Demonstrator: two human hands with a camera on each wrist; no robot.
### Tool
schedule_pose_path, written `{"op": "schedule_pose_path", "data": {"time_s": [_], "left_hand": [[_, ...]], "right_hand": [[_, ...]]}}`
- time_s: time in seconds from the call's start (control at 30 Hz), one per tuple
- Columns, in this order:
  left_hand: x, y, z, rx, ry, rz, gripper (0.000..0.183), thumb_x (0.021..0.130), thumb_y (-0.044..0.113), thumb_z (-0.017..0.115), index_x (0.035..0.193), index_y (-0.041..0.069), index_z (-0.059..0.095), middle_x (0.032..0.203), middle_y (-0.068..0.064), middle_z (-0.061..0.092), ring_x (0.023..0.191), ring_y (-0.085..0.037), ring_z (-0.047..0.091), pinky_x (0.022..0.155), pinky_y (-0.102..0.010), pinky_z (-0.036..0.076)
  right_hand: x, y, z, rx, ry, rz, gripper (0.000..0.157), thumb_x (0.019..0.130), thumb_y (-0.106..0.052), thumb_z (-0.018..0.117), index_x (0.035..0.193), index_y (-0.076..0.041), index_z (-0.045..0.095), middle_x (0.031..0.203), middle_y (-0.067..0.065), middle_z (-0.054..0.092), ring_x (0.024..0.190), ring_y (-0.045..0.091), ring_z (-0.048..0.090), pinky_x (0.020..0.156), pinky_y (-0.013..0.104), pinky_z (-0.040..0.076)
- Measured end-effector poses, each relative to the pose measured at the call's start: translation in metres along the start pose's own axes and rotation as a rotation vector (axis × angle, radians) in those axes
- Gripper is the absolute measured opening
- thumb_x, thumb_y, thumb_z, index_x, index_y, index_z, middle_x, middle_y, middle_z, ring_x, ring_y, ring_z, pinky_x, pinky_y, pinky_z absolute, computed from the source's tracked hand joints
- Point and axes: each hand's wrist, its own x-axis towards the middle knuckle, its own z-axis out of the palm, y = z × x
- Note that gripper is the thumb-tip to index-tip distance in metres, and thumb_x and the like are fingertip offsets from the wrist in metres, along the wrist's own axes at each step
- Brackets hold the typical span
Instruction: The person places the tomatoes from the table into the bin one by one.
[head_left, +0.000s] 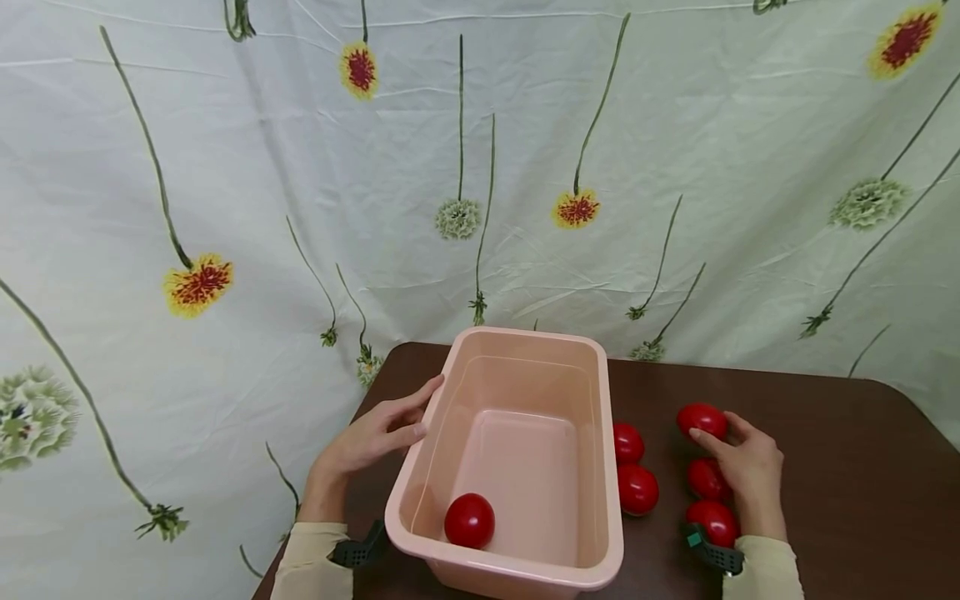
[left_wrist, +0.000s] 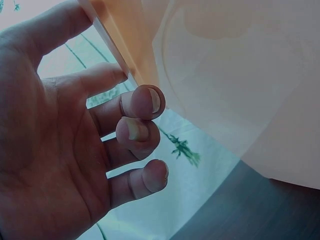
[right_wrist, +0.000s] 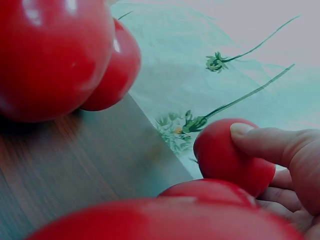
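My left hand [head_left: 375,435] touches the left rim of a pink plastic tub [head_left: 611,467] with its thumb and index finger. In the left wrist view, the other fingers [left_wrist: 150,177] bend loosely below the rim. A single glossy red ball [head_left: 469,521] lies inside the tub, towards its near left corner. To the right of the tub, my right hand [head_left: 752,467] pinches a red egg-shaped ball [head_left: 702,422] between thumb and fingers, the thumb [right_wrist: 260,142] lying over its side. Two similar red balls [head_left: 707,478] [head_left: 714,522] lie just nearer, in front of the wrist.
Two more red balls [head_left: 628,443] [head_left: 637,489] sit close against the tub's right side. Everything stands on a dark brown table [head_left: 847,483]. Behind its far edge hangs a pale cloth [head_left: 525,167] printed with flowers. Each wrist wears a dark strap [head_left: 716,554].
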Motion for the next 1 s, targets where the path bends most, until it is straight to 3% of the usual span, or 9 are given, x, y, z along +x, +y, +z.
{"op": "schedule_pose_path", "data": {"time_s": [0.3,1.0], "left_hand": [[0.0,0.0,0.0,-0.01,-0.007,0.011,0.064,0.099,0.011,0.049,0.156,0.015,0.02,0.104,-0.016,0.068,0.078,-0.015,0.066,0.072,-0.032,0.059],[0.0,-0.002,0.001,0.0,0.008,-0.002,0.064,0.099,0.012,0.05,0.156,0.017,0.021,0.097,-0.013,0.068,0.074,-0.014,0.064,0.069,-0.032,0.058]], "right_hand": [[-0.006,-0.014,-0.005,0.121,-0.01,0.023,0.084,0.088,-0.047,0.067,0.154,-0.011,0.029,0.149,0.027,0.039,0.133,0.045,0.042,0.106,0.062,0.037],[-0.029,-0.06,0.004,0.181,-0.056,-0.1,0.083,0.085,-0.042,0.072,0.153,-0.014,0.033,0.15,0.021,0.041,0.135,0.041,0.045,0.104,0.055,0.042]]}}
